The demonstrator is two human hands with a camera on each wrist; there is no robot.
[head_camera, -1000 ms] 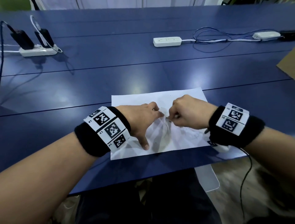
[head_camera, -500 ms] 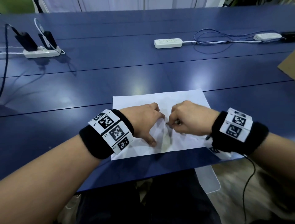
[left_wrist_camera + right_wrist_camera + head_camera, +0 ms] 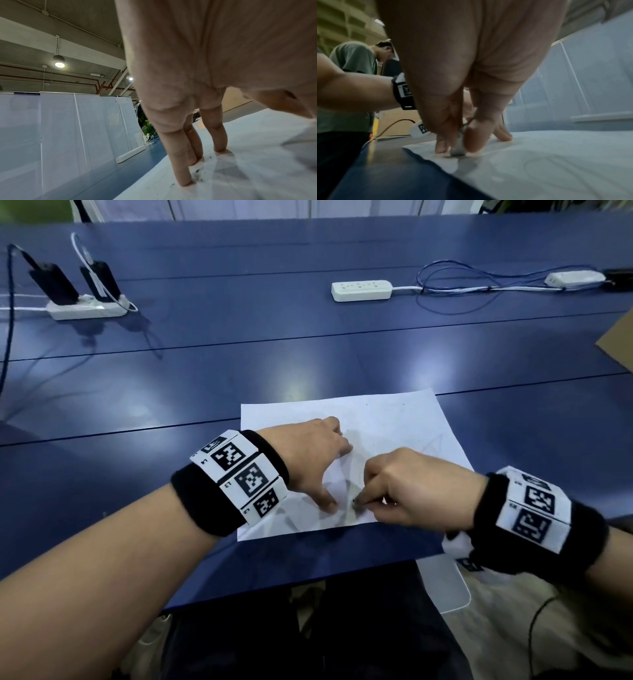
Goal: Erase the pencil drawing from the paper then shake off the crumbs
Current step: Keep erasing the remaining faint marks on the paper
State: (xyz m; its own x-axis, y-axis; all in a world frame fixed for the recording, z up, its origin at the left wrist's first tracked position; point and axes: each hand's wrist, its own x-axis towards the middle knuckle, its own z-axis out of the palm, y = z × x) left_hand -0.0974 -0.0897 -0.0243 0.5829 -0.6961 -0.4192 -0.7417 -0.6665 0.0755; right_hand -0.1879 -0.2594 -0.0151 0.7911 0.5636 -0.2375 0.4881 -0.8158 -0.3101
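Blue table (image 3: pixel 205 378), bearing paper (image 3: pixel 394 426) near its front edge. Left hand (image 3: pixel 308 460) spread, straight fingertips (image 3: pixel 184 181) pressing paper flat among dark crumbs (image 3: pixel 197 171). Right hand (image 3: pixel 411 487) pinching eraser (image 3: pixel 458 149) down onto paper's near edge.

Paper (image 3: pixel 394 422) on table (image 3: pixel 239 371) near edge; both hands on it; power strips (image 3: pixel 361 290) behind

Three views: one overhead, two at table level

The head camera looks forward and down over the paper (image 3: pixel 376 419); the left wrist camera sits low behind the left hand (image 3: pixel 205 67); the right wrist camera likewise, facing leftward; all share the paper.
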